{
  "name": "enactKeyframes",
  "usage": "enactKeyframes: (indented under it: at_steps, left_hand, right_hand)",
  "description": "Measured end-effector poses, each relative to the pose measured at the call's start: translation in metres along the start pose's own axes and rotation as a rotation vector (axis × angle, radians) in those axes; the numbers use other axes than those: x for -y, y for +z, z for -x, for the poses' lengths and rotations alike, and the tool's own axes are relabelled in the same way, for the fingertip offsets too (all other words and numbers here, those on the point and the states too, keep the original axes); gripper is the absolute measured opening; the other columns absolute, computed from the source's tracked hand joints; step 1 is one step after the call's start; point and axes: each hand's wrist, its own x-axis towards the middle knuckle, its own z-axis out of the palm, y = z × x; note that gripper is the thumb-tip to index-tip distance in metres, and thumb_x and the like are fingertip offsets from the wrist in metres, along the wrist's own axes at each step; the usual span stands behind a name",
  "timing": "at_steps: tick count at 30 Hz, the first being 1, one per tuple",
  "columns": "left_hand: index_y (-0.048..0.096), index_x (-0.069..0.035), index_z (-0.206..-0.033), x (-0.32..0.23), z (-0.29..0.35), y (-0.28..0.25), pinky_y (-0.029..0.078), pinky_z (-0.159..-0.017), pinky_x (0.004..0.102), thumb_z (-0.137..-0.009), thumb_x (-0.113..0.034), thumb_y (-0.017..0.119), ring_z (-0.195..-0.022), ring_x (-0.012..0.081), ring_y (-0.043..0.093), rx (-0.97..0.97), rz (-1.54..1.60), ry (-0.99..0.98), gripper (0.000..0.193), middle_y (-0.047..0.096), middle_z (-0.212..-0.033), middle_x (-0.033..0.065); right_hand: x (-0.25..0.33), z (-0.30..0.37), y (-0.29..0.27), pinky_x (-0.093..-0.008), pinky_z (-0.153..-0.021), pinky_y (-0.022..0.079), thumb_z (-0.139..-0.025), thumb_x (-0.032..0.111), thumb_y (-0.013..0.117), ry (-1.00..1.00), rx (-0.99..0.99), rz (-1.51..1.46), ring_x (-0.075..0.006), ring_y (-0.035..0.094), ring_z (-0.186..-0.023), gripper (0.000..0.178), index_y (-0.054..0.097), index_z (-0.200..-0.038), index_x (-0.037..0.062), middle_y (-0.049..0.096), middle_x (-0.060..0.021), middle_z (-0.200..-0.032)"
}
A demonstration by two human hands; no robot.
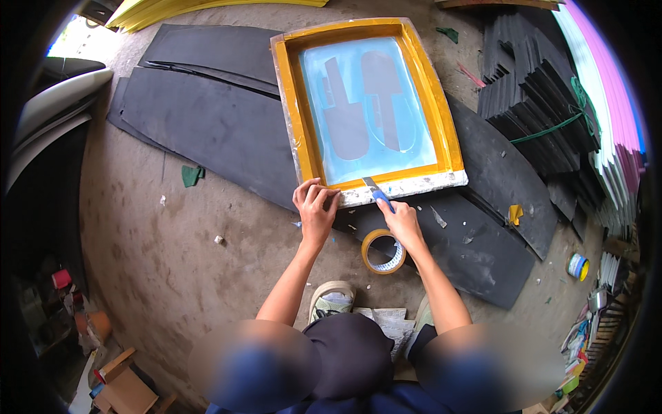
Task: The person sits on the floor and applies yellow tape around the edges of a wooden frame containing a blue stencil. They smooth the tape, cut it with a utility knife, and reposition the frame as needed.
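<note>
A screen-printing frame (436, 110) lies before me, its rails covered in brown-orange tape and its near rail showing a rough white face. Its light blue mesh (353, 167) bears two grey tool-like shapes. My left hand (317, 210) is at the near left corner, fingers bent over the rail's edge; whether they also pinch a bit of tape cannot be made out. In my right hand (403, 222) is a blue utility knife (381, 197), its blade lying against the middle of the near rail. Just below that hand rests a roll of brown tape (368, 259).
Black foam sheets (207, 110) lie under the frame. At right stand a tied stack of black pieces (538, 103) and white and pink sheets (614, 138). A blue-yellow can (578, 266) and green scraps (192, 175) are on the floor. My shoe (332, 298) is near the tape roll.
</note>
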Motion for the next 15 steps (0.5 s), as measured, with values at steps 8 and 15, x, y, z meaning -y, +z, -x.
enactKeyframes:
  at_steps: [8, 15]
  left_hand:
    - [0.061, -0.005, -0.080, -0.002, 0.000, 0.000, 0.035, -0.093, 0.0398, -0.072, -0.004, 0.070, -0.108, 0.0260, 0.048, -0.051, 0.113, -0.043, 0.013, 0.057, -0.094, 0.0060]
    - [0.055, -0.003, -0.081, -0.002, 0.000, -0.001, 0.037, -0.093, 0.0402, -0.075, 0.000, 0.066, -0.108, 0.0288, 0.046, -0.071, 0.123, -0.063, 0.013, 0.055, -0.099, 0.0089]
  right_hand:
    - [0.012, 0.004, 0.002, -0.0476, -0.065, 0.047, -0.087, 0.048, 0.050, -0.057, -0.008, 0.149, -0.0418, 0.061, -0.073, 0.046, 0.065, -0.082, 0.0045, 0.061, -0.0234, -0.069]
    - [-0.020, 0.004, -0.007, -0.0478, -0.063, 0.047, -0.087, 0.048, 0.051, -0.100, -0.136, 0.170, -0.0433, 0.059, -0.072, 0.045, 0.065, -0.082, 0.0045, 0.060, -0.0243, -0.069]
